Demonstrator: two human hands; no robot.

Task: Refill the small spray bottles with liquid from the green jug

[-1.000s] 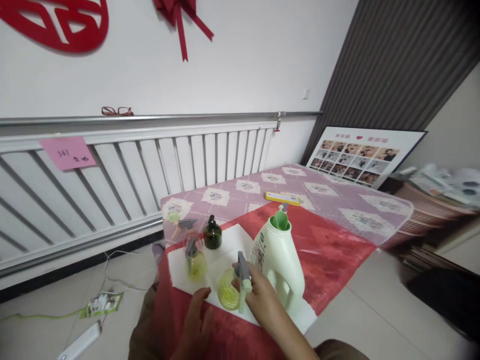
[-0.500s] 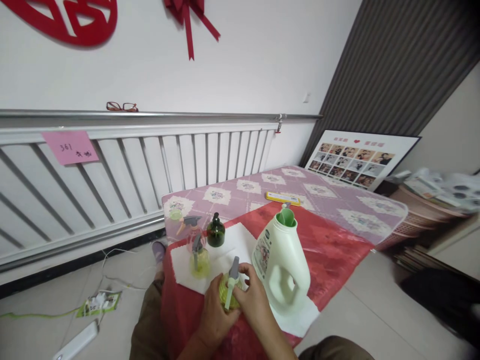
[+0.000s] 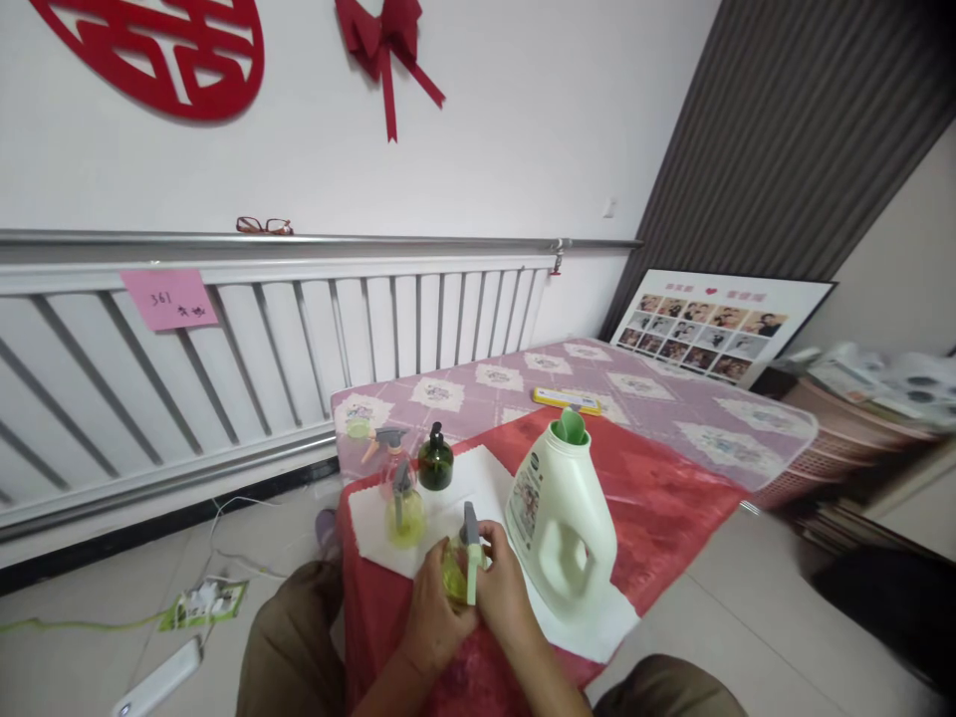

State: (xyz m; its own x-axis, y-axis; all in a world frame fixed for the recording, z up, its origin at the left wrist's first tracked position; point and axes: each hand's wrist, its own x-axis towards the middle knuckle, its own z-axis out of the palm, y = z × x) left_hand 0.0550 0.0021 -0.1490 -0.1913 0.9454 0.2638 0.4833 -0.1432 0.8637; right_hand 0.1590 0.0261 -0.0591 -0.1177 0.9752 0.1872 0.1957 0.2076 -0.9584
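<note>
Both my hands are wrapped round a small yellow-green spray bottle with a grey trigger head, held over the near edge of a white cloth. My left hand grips the bottle's body from the left. My right hand closes on its grey spray head from the right. Just right of them stands a large white detergent jug with an open green spout.
On the cloth stand a second yellow spray bottle, a pinkish one and a dark green pump bottle. A red cover lies over the low purple-patterned table, with a yellow flat item behind. A white radiator is to the left.
My left hand came up from the table edge and closed round the spray bottle. The bottle shifted slightly toward me and both hands now hold it.
</note>
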